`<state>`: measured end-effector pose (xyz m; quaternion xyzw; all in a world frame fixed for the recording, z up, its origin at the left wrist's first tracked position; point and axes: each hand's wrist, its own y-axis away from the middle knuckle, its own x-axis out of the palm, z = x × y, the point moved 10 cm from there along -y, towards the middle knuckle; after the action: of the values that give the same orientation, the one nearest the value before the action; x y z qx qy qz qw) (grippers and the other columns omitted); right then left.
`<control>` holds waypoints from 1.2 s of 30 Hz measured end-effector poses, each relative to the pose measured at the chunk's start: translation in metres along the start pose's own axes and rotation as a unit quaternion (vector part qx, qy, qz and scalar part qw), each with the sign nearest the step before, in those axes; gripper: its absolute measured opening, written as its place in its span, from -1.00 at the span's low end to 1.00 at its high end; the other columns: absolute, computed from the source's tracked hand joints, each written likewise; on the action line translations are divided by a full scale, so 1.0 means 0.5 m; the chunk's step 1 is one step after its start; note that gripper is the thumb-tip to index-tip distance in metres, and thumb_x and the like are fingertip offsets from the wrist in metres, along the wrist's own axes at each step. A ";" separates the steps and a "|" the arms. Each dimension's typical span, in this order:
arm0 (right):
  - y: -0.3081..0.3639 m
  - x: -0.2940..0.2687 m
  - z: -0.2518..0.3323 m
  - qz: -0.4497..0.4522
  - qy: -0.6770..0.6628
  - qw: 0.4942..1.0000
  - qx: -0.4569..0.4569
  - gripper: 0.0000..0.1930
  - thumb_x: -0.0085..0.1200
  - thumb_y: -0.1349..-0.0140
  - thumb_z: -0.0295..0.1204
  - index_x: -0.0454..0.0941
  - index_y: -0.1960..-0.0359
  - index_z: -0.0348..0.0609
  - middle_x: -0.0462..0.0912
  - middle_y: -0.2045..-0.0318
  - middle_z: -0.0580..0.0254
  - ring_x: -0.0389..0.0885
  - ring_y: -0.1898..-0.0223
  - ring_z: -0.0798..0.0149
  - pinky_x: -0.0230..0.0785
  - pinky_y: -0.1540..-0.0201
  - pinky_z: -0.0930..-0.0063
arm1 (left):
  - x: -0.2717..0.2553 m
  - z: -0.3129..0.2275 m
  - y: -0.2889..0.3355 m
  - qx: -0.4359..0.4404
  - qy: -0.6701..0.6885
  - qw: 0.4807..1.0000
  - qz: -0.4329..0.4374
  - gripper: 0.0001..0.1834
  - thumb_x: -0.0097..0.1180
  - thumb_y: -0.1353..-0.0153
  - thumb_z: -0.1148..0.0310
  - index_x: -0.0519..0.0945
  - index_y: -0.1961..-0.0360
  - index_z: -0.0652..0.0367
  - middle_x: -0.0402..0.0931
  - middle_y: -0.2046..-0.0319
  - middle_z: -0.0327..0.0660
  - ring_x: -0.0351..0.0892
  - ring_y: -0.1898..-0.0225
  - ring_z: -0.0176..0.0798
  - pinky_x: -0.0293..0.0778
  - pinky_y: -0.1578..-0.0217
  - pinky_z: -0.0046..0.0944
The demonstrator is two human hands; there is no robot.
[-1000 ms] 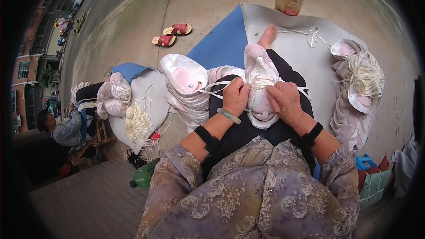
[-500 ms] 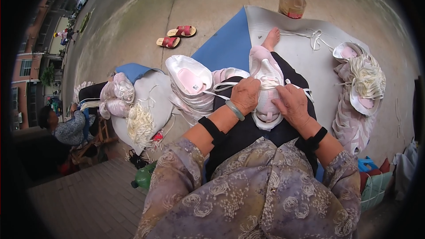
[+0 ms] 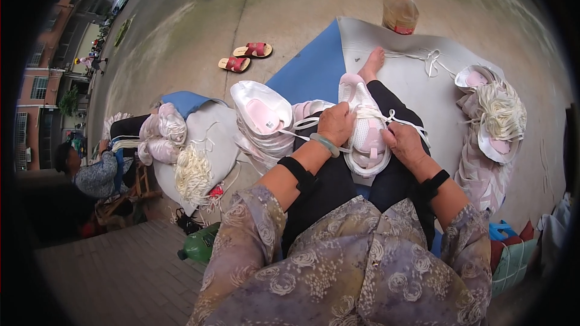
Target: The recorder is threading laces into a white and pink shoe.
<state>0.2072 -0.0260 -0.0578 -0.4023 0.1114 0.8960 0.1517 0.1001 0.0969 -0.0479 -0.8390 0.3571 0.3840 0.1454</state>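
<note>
A white and pink shoe upper (image 3: 366, 136) lies across my lap, its toe pointing away and its opening toward me. My left hand (image 3: 336, 127) is closed at its left edge, with a white shoelace (image 3: 306, 122) coming out beside the fingers. At the right edge my right hand (image 3: 406, 143) is closed too, thumb bent inward, and a lace end (image 3: 417, 125) loops out past it over my dark trouser leg. The fingertips of both hands are partly hidden. To the left stands a stack of similar shoe uppers (image 3: 261, 115).
A second pile of uppers (image 3: 483, 172) topped by a lace bundle (image 3: 502, 111) lies at right on the grey-blue mat (image 3: 417, 60). Beyond are an oil jug (image 3: 400, 12) and red sandals (image 3: 244, 57). At left, another person (image 3: 96, 169) sits near more laces (image 3: 192, 175).
Both hands have drawn slightly apart, the right one moving outward off the middle of the shoe upper. More of the upper's lacing area and tongue shows between them. The whole view has shifted slightly.
</note>
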 end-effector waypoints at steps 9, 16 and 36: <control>0.002 -0.065 0.079 -0.094 -0.056 0.993 -0.038 -0.84 0.12 0.03 -0.36 0.44 0.52 -0.15 0.45 0.61 0.11 0.49 0.54 0.07 0.32 0.48 0.31 | -0.042 -0.095 0.080 0.187 -0.021 0.982 -0.031 -0.41 0.29 0.16 0.24 0.37 0.11 0.29 0.44 0.38 0.01 0.47 0.36 0.04 0.40 0.33 -0.16; -0.031 0.016 0.150 -0.068 -0.062 0.985 -0.143 -0.90 0.06 0.06 -0.49 0.46 0.46 -0.13 0.41 0.49 0.15 0.48 0.39 0.09 0.34 0.36 0.27 | -0.027 -0.056 0.081 0.111 -0.046 0.993 -0.011 -0.77 0.08 0.03 0.37 0.43 0.33 0.24 0.46 0.55 -0.01 0.48 0.48 0.06 0.38 0.46 -0.10; -0.034 0.045 0.169 -0.098 0.040 0.986 -0.131 -0.91 0.05 0.04 -0.41 0.43 0.49 -0.11 0.41 0.50 0.19 0.51 0.45 0.18 0.35 0.45 0.32 | -0.021 -0.027 0.064 0.104 0.047 0.993 0.014 -0.79 -0.09 0.00 0.52 0.49 0.30 0.27 0.49 0.51 0.04 0.52 0.45 0.05 0.42 0.39 -0.15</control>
<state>0.1412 0.0212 -0.0212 -0.4633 -0.0407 0.8667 0.1802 0.0799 0.0726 -0.0302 -0.8314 0.4130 0.3069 0.2101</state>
